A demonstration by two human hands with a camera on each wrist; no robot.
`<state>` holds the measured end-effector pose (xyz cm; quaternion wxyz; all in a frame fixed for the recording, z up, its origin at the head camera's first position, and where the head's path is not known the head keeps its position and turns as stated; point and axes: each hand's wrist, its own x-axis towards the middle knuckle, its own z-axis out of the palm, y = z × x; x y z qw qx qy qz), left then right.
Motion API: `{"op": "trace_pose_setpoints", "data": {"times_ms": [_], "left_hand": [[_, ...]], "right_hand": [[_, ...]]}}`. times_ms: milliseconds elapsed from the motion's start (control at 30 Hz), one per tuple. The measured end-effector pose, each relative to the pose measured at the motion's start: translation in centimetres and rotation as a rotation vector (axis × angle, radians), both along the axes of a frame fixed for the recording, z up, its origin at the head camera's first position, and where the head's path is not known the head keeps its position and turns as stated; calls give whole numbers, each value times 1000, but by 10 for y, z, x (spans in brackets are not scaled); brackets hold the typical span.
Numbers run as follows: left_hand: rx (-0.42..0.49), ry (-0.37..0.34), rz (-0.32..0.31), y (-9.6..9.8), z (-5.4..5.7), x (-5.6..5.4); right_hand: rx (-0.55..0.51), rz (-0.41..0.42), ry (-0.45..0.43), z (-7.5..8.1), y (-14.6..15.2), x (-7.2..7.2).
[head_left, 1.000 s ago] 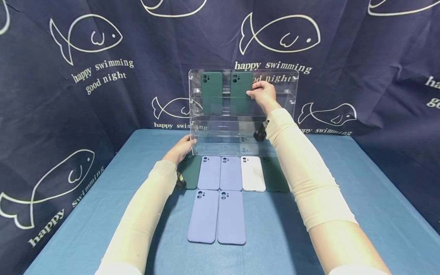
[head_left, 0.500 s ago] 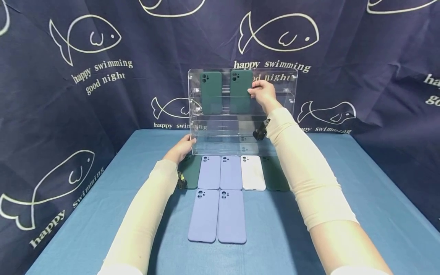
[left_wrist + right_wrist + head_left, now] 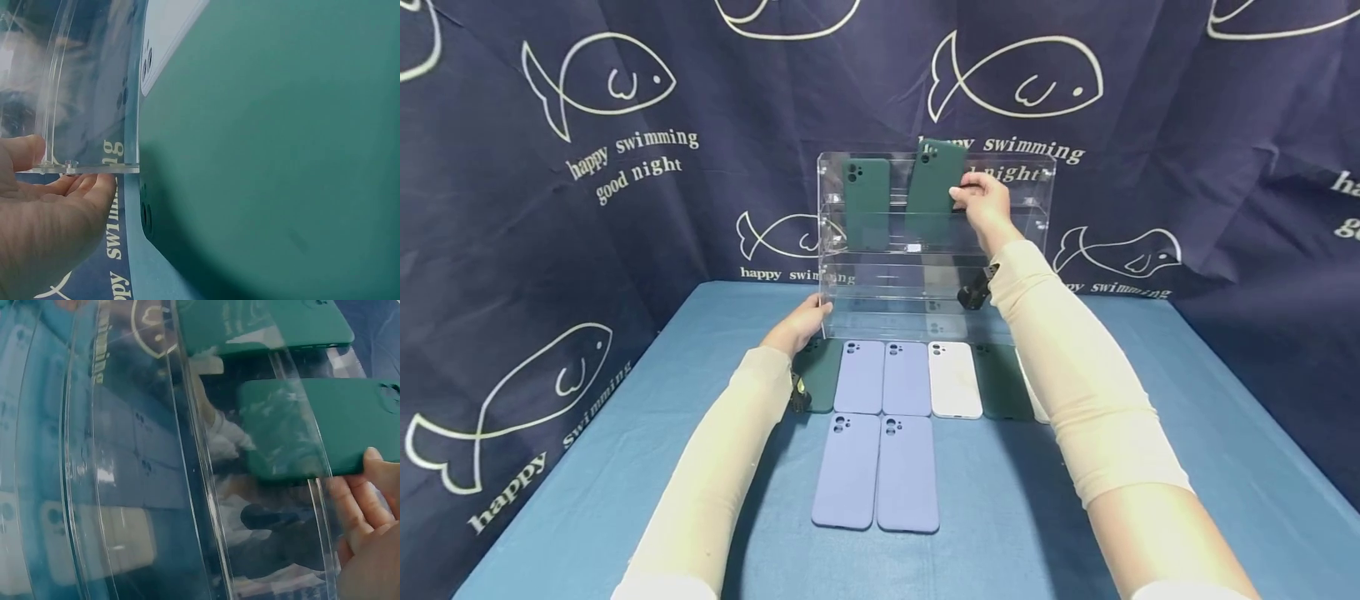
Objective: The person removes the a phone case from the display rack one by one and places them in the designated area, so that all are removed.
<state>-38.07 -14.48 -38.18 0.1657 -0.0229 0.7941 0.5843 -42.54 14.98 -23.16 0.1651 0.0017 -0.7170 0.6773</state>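
Observation:
My right hand (image 3: 987, 207) pinches a dark green phone case (image 3: 937, 179) by its right edge at the top tier of a clear acrylic display rack (image 3: 880, 281). The case leans slightly right and stands higher than a second green phone case (image 3: 867, 196) upright in the same tier. In the right wrist view, the held case (image 3: 284, 428) still has its lower end behind the clear front panel. My left hand (image 3: 801, 322) grips the rack's left side panel, thumb on one face and fingers on the other, as the left wrist view shows.
Before the rack a row lies flat: green case (image 3: 818, 379), two lavender cases (image 3: 860, 379), white case (image 3: 953, 379), green case (image 3: 1004, 383), and a pale one partly under the right sleeve. Two more lavender cases (image 3: 846, 475) lie nearer. A fish-print curtain (image 3: 805, 92) hangs behind.
The right hand has raised the green phone case out of line with its neighbour and tilted it to the right. The left hand keeps its grip on the rack.

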Motion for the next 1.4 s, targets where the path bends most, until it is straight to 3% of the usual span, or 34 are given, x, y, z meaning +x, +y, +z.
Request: {"op": "trace_pose_setpoints", "data": {"times_ms": [233,433,700,1067,1400], "left_hand": [[36,-16,13,1,2,-1],[25,-8,16,1,0,0],[31,-24,19,2,0,2],[21,-33,7,0,1,0],[27,-33,3,0,1,1]], "right_hand": [[-173,-5,102,2,3,1],[-248,-24,191,7,6,7],[-361,-44,180,12,15,17],[-341,34,166,21,28,42],[-203,139,155,5,43,70]]}}
